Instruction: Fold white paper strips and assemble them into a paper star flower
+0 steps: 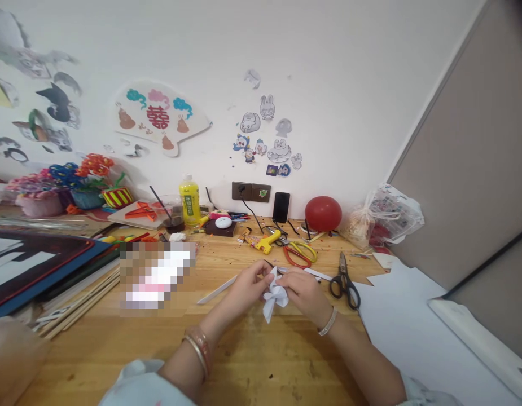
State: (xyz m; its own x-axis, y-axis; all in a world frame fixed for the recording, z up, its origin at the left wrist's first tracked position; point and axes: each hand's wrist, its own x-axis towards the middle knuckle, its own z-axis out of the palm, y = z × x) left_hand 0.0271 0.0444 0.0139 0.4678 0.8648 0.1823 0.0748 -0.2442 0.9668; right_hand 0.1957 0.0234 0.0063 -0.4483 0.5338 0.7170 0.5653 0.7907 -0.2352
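Note:
A small folded white paper flower is held up over the wooden table, its petals pointing down and outward. From its left side my left hand pinches it between thumb and fingers. My right hand grips the other side, fingers curled and close to the left ones. Some of the fingertips are hidden behind the paper. A white paper strip lies on the table left of my hands, and another strip shows behind the right hand. Black-handled scissors lie just right of my right hand.
Behind my hands lie a yellow glue gun and scissors with red and yellow handles. A red balloon, a phone and a yellow bottle stand by the wall. White paper sheets cover the right; wooden sticks lie left.

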